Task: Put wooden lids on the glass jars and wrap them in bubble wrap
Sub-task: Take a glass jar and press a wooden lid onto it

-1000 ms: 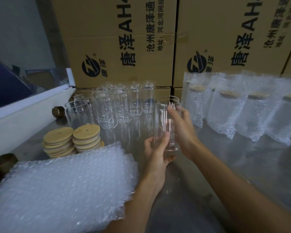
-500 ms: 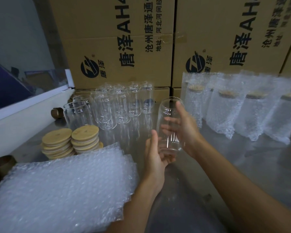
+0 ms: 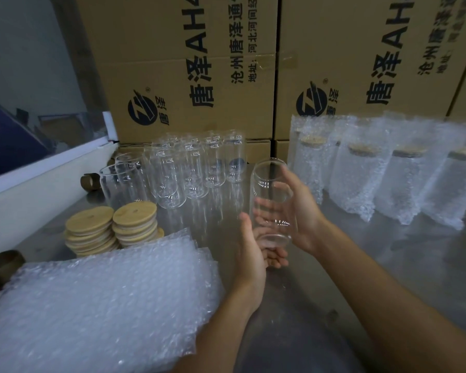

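both hands (image 3: 303,211) curl their fingers (image 3: 269,205) round one lidless glass jar (image 3: 271,184).

The cardboard boxes (image 3: 189,76) stacked behind are plain tan, printed with black characters and a round black logo. The wooden lids (image 3: 134,214) are pale yellow-tan with faint grain, the glass jars (image 3: 170,179) clear and colourless, and the bubble wrap sheets (image 3: 97,305) milky white, dimpled all over with small bubbles. The tabletop (image 3: 388,265) is a dull reflective grey

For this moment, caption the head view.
Both hands, left hand and right hand, hold a lidless glass jar beside stacked wooden lids.
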`<state>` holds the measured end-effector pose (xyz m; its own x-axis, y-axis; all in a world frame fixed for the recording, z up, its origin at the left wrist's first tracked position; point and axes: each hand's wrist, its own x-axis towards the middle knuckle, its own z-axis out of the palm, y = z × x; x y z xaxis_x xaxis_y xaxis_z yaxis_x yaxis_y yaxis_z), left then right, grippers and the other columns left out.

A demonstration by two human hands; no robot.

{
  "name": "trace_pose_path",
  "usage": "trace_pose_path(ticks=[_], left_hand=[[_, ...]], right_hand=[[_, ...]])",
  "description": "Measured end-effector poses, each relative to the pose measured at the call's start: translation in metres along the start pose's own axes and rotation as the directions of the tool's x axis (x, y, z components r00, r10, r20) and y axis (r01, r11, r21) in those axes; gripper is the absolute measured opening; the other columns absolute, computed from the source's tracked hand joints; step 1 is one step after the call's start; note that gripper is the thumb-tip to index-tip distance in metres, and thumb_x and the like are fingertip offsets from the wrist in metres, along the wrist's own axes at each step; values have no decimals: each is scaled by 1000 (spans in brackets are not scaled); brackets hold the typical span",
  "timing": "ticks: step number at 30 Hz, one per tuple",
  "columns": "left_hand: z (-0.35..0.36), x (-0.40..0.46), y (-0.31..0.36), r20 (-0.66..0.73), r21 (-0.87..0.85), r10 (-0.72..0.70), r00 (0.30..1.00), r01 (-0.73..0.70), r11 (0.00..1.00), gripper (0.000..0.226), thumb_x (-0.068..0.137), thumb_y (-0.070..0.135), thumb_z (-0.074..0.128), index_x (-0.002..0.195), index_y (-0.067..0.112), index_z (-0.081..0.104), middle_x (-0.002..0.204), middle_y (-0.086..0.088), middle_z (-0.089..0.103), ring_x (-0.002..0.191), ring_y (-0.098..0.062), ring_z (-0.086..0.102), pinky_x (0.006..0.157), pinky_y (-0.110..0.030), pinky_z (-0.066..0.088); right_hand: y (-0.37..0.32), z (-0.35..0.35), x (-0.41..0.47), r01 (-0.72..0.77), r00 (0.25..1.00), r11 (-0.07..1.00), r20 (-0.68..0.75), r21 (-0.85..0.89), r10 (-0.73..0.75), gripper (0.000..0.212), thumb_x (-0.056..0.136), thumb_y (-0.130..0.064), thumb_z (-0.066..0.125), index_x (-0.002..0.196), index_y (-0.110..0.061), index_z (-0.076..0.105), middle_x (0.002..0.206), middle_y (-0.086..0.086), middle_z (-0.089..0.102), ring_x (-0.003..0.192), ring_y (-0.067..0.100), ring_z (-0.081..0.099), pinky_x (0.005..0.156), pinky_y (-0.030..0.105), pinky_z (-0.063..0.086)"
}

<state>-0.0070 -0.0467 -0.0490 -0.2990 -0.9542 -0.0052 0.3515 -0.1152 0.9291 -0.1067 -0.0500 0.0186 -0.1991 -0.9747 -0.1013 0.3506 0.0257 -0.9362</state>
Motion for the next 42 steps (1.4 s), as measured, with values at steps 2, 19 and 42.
trace_pose_path(ticks=[2,19,42], left_hand=[[2,2,-1,-67,-8,16,998,-17,1000,68,100,61,23,87,9,65,59,-7,68,44,-20,60,43,-23,45],[4,-10,-8,-219,428,361,906,-243,870,88,77,25,85,149,33,35,142,10,51,131,-3,47,104,-23,43],[44,-50,93,-124,574,577,808,-416,706,44,86,26,67,120,35,41,114,16,51,102,-7,54,80,-21,45]], right_hand=[[0,2,2,71,994,997,-85,-15,-72,64,98,-68,38,141,-21,45,111,15,70,82,26,73,71,39,59],[6,7,-7,358,912,827,-27,-434,-409,43,86,-30,76,123,-13,62,112,3,67,97,8,63,81,21,46],[-16,-5,-6,433,866,757,-9,-490,-501,21,97,-3,56,115,-12,60,111,9,66,105,20,62,91,31,49]])
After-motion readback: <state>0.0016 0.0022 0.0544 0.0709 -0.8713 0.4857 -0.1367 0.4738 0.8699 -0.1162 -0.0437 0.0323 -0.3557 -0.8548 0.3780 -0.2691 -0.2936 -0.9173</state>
